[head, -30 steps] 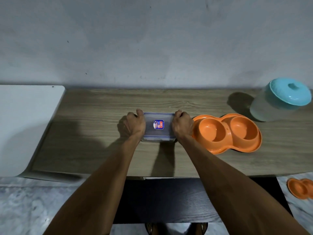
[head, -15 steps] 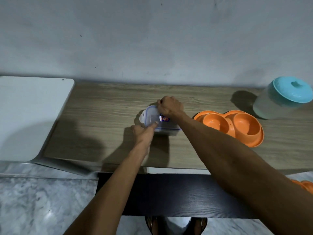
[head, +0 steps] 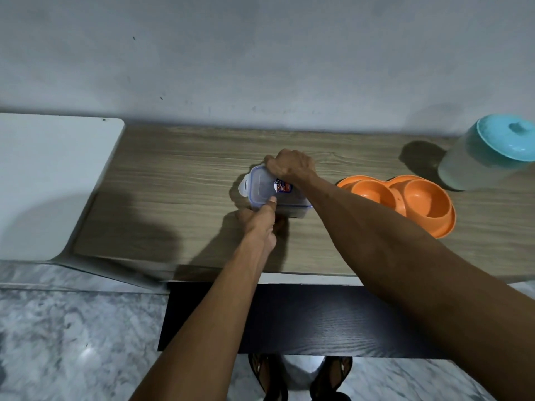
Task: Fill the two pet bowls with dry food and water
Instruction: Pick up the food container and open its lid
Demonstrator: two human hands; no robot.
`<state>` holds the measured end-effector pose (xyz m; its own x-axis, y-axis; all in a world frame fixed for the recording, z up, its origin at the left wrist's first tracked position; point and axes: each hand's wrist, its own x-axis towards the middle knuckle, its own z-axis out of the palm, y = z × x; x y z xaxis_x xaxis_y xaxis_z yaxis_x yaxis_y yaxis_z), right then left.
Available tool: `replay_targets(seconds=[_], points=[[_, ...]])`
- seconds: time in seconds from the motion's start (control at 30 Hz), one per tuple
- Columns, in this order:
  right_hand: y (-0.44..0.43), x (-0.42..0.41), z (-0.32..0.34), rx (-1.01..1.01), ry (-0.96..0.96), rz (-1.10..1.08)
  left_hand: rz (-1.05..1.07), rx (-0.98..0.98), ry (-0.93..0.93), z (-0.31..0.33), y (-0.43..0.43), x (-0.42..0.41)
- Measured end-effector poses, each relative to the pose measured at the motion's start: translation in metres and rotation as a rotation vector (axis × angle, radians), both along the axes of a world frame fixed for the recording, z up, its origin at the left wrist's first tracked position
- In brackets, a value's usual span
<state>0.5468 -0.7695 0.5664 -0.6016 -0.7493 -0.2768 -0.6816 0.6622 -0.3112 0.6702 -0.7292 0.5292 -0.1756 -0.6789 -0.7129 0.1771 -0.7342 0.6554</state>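
Nearest, the left hand (head: 258, 224) reached in from 6 o'clock, its thumb pressed on the near edge of the clear food container (head: 270, 192) and the fingers curled at its front wall. The container sat at the middle of the wooden tabletop (head: 179, 198), lid on, one side flap sticking out at 9 o'clock. The right hand (head: 291, 166) gripped its far edge at 12 o'clock. The orange double pet bowl (head: 405, 201) lay empty at 3 o'clock, just beside the container. Farther, at 2 o'clock, stood a jug with a teal lid (head: 489, 151).
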Motion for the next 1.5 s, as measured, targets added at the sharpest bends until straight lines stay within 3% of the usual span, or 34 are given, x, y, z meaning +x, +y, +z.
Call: replay_targets(seconds=[0.17, 0.47, 0.7, 0.93, 1.13, 1.33, 1.5], points=[[0.001, 0.001, -0.002, -0.011, 0.002, -0.014, 0.031, 0.017, 0.038, -0.001, 0.003, -0.005], [0.002, 0.003, -0.002, -0.046, 0.004, -0.013, -0.016, -0.210, -0.095, 0.005, 0.009, -0.004], [0.032, 0.004, 0.015, -0.220, 0.003, -0.103, -0.207, -0.234, -0.147, 0.010, 0.008, 0.017], [0.085, -0.012, 0.017, -0.190, -0.466, -0.434, -0.311, -0.261, -0.172, 0.023, 0.017, 0.037], [0.092, -0.010, 0.038, -0.281, -0.544, -0.539, -0.302, -0.243, -0.166, 0.033, 0.019, 0.041], [0.085, -0.013, 0.061, -0.429, -0.925, -0.598, -0.294, -0.166, -0.143, 0.039, 0.019, 0.042], [0.067, -0.030, 0.069, -0.505, -1.002, -0.615, -0.285, -0.232, -0.179, 0.038, 0.013, 0.048]])
